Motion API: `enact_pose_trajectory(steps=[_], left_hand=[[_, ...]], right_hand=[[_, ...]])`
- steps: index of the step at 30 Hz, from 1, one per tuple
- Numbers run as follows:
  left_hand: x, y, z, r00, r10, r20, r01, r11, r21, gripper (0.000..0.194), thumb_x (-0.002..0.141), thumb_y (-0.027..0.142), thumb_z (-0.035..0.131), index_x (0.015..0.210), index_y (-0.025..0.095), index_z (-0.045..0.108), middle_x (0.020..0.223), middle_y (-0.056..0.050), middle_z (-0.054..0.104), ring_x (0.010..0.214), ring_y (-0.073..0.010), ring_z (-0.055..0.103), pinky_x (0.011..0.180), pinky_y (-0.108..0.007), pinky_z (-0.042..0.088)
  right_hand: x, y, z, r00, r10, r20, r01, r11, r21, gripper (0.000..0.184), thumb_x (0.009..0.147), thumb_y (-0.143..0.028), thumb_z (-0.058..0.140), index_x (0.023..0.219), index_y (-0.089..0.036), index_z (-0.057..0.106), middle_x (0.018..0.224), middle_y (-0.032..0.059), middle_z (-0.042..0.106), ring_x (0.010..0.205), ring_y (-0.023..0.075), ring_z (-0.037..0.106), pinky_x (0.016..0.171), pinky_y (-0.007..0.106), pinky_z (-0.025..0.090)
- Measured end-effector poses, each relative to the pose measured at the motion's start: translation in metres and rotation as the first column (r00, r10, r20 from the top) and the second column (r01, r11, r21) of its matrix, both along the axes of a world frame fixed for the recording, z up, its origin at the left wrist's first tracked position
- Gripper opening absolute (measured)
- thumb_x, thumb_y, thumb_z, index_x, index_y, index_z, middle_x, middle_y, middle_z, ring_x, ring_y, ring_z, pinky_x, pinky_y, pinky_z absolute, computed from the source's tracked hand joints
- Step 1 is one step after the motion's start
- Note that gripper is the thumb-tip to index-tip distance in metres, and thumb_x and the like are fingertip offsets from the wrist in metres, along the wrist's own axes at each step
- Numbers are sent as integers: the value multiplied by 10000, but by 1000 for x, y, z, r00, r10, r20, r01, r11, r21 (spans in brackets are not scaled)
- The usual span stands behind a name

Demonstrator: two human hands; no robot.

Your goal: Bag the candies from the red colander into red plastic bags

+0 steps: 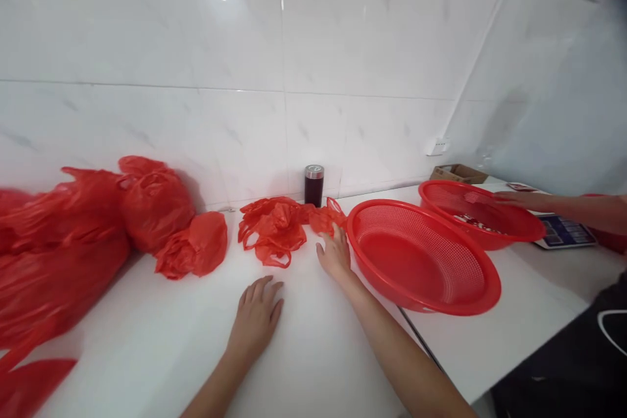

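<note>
My left hand [255, 317] lies flat on the white table [313, 353], fingers stretched out and holding nothing. Farther forward, my right hand [335, 253] reaches beside the rim of a red plastic basket [406, 261], with its fingers apart. Its fingertips meet a small red plastic bag [327, 216]; whether they press on it or only touch it is hard to see. Left of that hand lies a crumpled heap of red plastic bags [274, 225] with loose handles. Nothing shows inside the near basket.
Filled red bags [154, 209] crowd the left side. A dark tumbler [314, 186] stands by the wall. On the right, another person's arm [578, 209] reaches over a second red basket [470, 192] with small pale pieces, near a scale [563, 232] and a cardboard box [458, 173].
</note>
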State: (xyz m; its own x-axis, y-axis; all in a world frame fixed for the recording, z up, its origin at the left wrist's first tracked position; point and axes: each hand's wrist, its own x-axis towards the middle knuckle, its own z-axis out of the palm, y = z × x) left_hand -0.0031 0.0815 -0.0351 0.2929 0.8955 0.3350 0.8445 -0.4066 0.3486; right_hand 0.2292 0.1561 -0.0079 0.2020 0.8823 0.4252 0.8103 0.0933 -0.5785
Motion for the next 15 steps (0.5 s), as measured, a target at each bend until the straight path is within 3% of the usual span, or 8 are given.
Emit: enact_pose_trajectory(steps=[4, 7, 10, 12, 13, 15], left_hand=[[-3, 3, -10, 987, 77, 141, -78, 997, 1, 302, 907, 368, 415, 1154, 306, 577, 1253, -98, 564, 1211, -293, 523, 1008, -494, 458], [-11, 7, -10, 957, 90, 275, -81, 996, -45, 270, 897, 390, 426, 1113, 339, 579, 1232, -80, 564, 1191, -294, 534, 998, -495, 469], [-12, 7, -5, 888, 121, 444, -66, 988, -138, 264, 889, 439, 443, 1101, 353, 573, 1233, -69, 565, 1178, -302, 537, 954, -500, 483], [-11, 2, 3, 788, 171, 592, -48, 975, -218, 310, 878, 472, 475, 1136, 323, 563, 1263, -68, 564, 1192, -301, 528, 981, -488, 455], [-10, -1, 7, 708, 205, 676, -30, 965, -262, 353, 866, 485, 506, 1161, 300, 559, 1288, -67, 562, 1206, -295, 521, 1012, -474, 428], [-9, -9, 15, 454, 304, 838, 76, 923, -376, 430, 826, 514, 570, 1161, 245, 578, 1291, -78, 585, 1212, -291, 523, 1048, -445, 392]], right_hand=[[3, 44, -7, 994, -105, -30, 104, 994, -29, 356, 783, -148, 621, 1135, -103, 647, 1296, 238, 548, 1248, 383, 461, 1026, 531, 351], [-8, 43, 2, 989, -135, -67, 137, 990, 32, 481, 876, -197, 508, 1338, -66, 490, 1372, 244, 485, 1285, 343, 437, 1033, 498, 370], [-30, 1, 20, 996, -57, -64, 69, 975, 213, 578, 949, -269, 383, 1488, -110, 245, 1517, 174, 309, 1403, 273, 271, 1092, 456, 333], [-44, -43, 25, 990, 143, 3, -131, 897, 423, 606, 945, -256, 398, 1508, -167, 192, 1525, 144, 301, 1408, 265, 265, 1098, 467, 332], [-50, -65, 23, 971, 234, 55, -233, 857, 461, 614, 934, -224, 411, 1507, -176, 197, 1511, 138, 331, 1400, 268, 285, 1095, 472, 338], [-56, -106, 10, 905, 381, 188, -425, 799, 426, 614, 896, -175, 453, 1482, -167, 273, 1431, 132, 451, 1348, 268, 374, 1080, 459, 367]])
